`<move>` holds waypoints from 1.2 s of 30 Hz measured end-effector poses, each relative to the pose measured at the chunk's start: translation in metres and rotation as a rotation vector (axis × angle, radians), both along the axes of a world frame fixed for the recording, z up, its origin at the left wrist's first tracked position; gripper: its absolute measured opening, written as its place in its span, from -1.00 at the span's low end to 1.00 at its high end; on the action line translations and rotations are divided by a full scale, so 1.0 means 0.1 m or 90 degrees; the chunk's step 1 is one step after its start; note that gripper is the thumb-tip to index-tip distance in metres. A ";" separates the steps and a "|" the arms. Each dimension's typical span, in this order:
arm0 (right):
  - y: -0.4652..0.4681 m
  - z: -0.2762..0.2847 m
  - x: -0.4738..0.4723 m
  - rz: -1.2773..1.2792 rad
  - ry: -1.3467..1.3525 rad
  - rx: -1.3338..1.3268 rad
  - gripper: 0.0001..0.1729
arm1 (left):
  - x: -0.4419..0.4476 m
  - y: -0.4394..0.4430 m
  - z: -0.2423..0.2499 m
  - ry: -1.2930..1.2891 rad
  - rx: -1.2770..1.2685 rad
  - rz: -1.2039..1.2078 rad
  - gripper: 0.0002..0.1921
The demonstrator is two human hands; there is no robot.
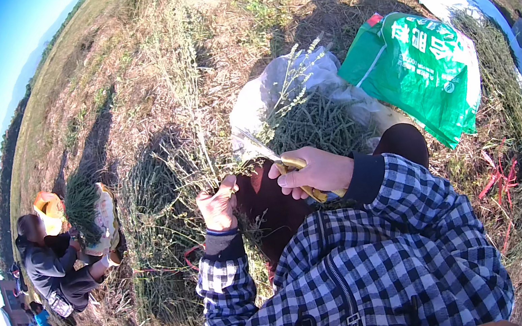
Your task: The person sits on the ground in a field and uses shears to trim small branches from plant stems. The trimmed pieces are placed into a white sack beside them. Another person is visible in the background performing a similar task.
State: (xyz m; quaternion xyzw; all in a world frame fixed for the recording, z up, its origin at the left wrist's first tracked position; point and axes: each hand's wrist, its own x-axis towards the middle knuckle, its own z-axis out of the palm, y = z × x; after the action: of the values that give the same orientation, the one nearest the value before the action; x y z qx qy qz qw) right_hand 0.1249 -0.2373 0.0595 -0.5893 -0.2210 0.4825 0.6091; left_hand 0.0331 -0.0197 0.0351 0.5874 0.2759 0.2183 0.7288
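My left hand (pixel 218 204) is closed around the base of a leafy, branched plant stalk (pixel 200 136), whose thin stems reach upward and away from me. Scissors with yellow handles (pixel 315 194) are in my right hand (pixel 321 169), their blades pointing up and left, near the stalk. Whether the blades are parted is hard to tell. Beyond my right hand, a heap of cut green sprigs (pixel 319 125) lies on a whitish plastic sheet (pixel 251 103). One pale leafy branch (pixel 287 87) rests across the sheet's left part.
A pile of uncut stalks (pixel 156 230) lies left of my left hand. Right of the heap is a green printed sack (pixel 430 69), with more stalks (pixel 496 79) beyond. Red ties (pixel 501 176) lie at right. A person (pixel 55 267) sits at far left beside sacks.
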 end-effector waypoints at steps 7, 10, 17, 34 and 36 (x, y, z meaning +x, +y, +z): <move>0.01 -0.12 -0.08 0.081 0.054 -0.042 -0.73 | 0.03 -0.10 -0.02 -0.045 0.088 -0.132 -0.92; 0.08 -0.13 -0.07 0.082 0.059 -0.061 -0.73 | 0.05 -0.19 -0.05 -0.022 0.118 -0.143 -0.94; 0.01 -0.21 -0.18 -0.038 0.077 -0.039 -0.71 | 0.04 -0.17 -0.03 0.034 0.046 -0.153 -0.92; -0.02 -0.09 -0.06 -0.099 0.055 0.066 -0.73 | 0.08 0.02 -0.04 0.032 0.015 -0.136 -0.89; -0.07 -0.10 -0.12 -0.125 0.026 0.053 -0.76 | 0.08 0.05 -0.03 0.037 0.000 -0.104 -0.91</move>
State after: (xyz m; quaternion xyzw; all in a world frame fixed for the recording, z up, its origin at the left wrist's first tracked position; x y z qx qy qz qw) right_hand 0.1134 -0.2447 0.0499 -0.5722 -0.1694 0.4226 0.6822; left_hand 0.0412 -0.0148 0.0316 0.6141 0.2479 0.1408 0.7359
